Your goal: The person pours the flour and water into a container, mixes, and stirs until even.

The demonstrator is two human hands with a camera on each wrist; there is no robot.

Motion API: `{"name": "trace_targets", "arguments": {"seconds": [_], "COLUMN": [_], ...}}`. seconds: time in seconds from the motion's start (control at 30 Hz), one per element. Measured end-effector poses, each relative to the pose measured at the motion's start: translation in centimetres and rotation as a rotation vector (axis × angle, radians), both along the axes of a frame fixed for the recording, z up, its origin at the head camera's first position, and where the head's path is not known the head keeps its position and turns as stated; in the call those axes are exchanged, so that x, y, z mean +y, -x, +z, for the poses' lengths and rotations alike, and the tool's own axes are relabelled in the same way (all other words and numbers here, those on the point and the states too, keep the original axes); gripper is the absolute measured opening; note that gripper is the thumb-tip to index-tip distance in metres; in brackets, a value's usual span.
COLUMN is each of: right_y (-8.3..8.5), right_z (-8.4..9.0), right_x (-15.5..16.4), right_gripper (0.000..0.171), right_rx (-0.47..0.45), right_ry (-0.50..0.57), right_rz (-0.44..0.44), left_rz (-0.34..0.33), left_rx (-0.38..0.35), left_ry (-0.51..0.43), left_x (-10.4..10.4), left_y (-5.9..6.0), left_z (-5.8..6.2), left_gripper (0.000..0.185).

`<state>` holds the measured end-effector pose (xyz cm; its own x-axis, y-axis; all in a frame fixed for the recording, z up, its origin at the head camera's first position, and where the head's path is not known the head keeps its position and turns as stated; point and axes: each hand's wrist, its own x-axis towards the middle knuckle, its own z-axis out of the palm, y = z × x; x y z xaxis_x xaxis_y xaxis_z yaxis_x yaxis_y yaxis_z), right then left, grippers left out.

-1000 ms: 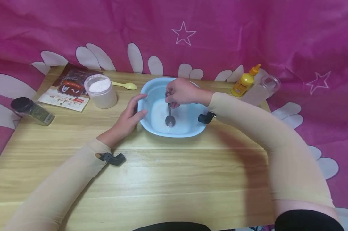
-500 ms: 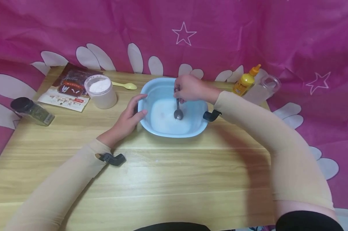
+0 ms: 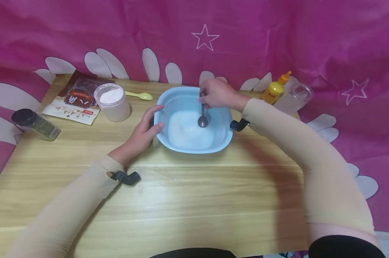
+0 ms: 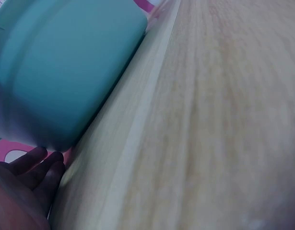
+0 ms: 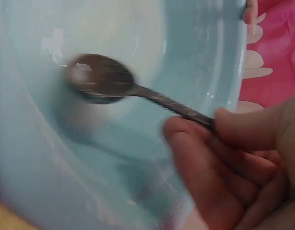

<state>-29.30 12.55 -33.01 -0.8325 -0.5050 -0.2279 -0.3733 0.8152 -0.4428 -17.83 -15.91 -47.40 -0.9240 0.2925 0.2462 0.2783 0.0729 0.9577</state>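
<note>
Metal spoon (image 3: 202, 122) within blue basin (image 3: 194, 151), handle pinched by right hand (image 3: 218, 92), thumb against fingers. Long axis slants downward; bowl end points to basin's near side, handle to far side. Left hand (image 3: 144, 129), thumb and fingers spread, touches basin's left side.

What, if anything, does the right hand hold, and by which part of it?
The right hand pinches a dark metal spoon by its slim handle.
</note>
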Motion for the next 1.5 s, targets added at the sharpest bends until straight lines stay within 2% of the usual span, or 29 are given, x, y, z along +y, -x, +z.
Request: {"name": "trace_targets", "arguments": {"seconds": [0.13,0.2,0.27,0.4,0.5,0.57,0.63,0.73,0.8,0.87,0.97,1.1,1.17,1.23,1.37,1.43,1.5], "right_y": [-0.4,-0.7,-0.8,-0.4,0.1,0.0,-0.2,-0.8,-1.0,-1.0,-0.5,0.3,0.3,0.1,-0.8,-0.9,-0.7], "right_z": [0.0,-0.2,-0.4,-0.6,-0.5,-0.4,-0.4,-0.6,-0.8,-1.0,-1.0,-0.7,-0.5,-0.6,-0.9,-1.0,-1.0], "right_x": [0.4,0.0,-0.5,-0.7,-0.1,0.1,0.1,-0.7,-1.3,-1.8,-1.8,-0.9,-0.6,-0.5,-1.3,-1.8,-2.0], "right_gripper": [0.009,0.009,0.01,0.009,0.009,0.008,0.008,0.009,0.009,0.01,0.011,0.01,0.009,0.008,0.009,0.01,0.011], "right_rx": [-0.129,-0.207,-0.236,-0.148,-0.073,-0.088,-0.146,-0.249,-0.28,-0.266,-0.191,-0.086,-0.1,-0.169,-0.299,-0.29,-0.233], "right_ry": [-0.046,-0.016,0.032,0.099,0.049,0.002,-0.016,0.026,0.085,0.146,0.196,0.102,0.037,0.012,0.072,0.123,0.146], "right_rz": [0.071,0.108,0.127,0.085,0.037,0.026,0.048,0.083,0.092,0.072,0.003,-0.051,-0.038,0.001,0.077,0.083,0.06], "left_rz": [-0.005,-0.001,0.003,0.005,-0.002,-0.001,0.004,0.008,0.008,0.005,0.005,0.004,0.004,0.003,0.0,0.003,0.005], "left_rx": [-0.001,-0.006,-0.011,-0.01,-0.007,-0.007,-0.004,0.001,0.002,0.001,0.002,-0.001,-0.004,-0.007,-0.012,-0.014,-0.016], "left_ry": [0.012,0.024,0.029,0.033,0.036,0.036,0.038,0.032,0.032,0.032,0.036,0.032,0.027,0.029,0.028,0.028,0.028], "left_x": [0.0,-0.1,-0.2,-0.2,-0.1,0.0,0.0,0.1,0.0,0.0,0.0,0.0,0.0,0.0,0.1,0.2,0.2], "left_y": [0.1,0.2,0.1,0.1,0.2,0.2,0.2,0.1,0.1,0.1,0.1,0.0,0.0,0.0,0.0,0.0,0.0], "left_z": [0.2,0.1,0.1,0.0,0.0,0.0,0.0,-0.1,0.0,0.1,0.1,0.0,0.0,0.1,0.2,0.2,0.2], "left_gripper": [0.061,0.061,0.061,0.06,0.06,0.06,0.061,0.061,0.061,0.061,0.06,0.06,0.06,0.06,0.06,0.06,0.06]}}
